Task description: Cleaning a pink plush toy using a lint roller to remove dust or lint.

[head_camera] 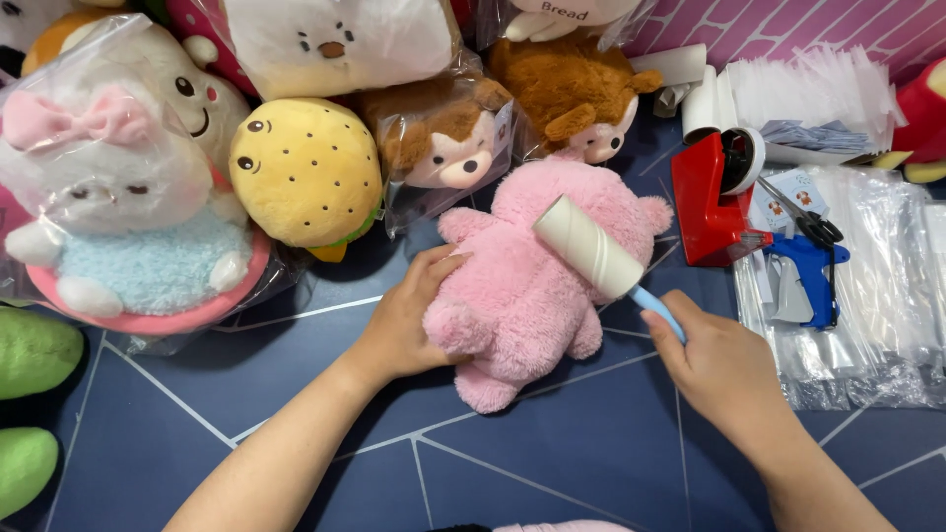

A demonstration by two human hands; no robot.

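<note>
A pink plush [537, 286] lies face down on the dark blue mat [296, 394], near the middle of the view, its head toward the pile of toys and its feet toward the person. The left hand [404, 315] rests on the plush's left flank, fingers curled against the fur and pressing it in place. The right hand [714, 360] is closed around the blue handle of a lint roller [588, 246] — the white roll lies tilted across the plush's upper back, touching the fur. Behind the plush sit bagged toys: a brown monkey [443, 148] just beside its head, a second brown toy [572, 94] behind that, a yellow round plush [305, 167] to the left, and a white and pale-blue plush with a pink bow [118, 187] in a clear bag at far left. Two green shapes [30, 394] show at the left edge. To the right of the plush stands a red tape dispenser [714, 197]; just beyond it, scissors [808, 222] and a blue tagging gun [803, 276] lie on a stack of clear plastic bags [877, 296]. White rolls [705, 99] lie near the pink wall.
</note>
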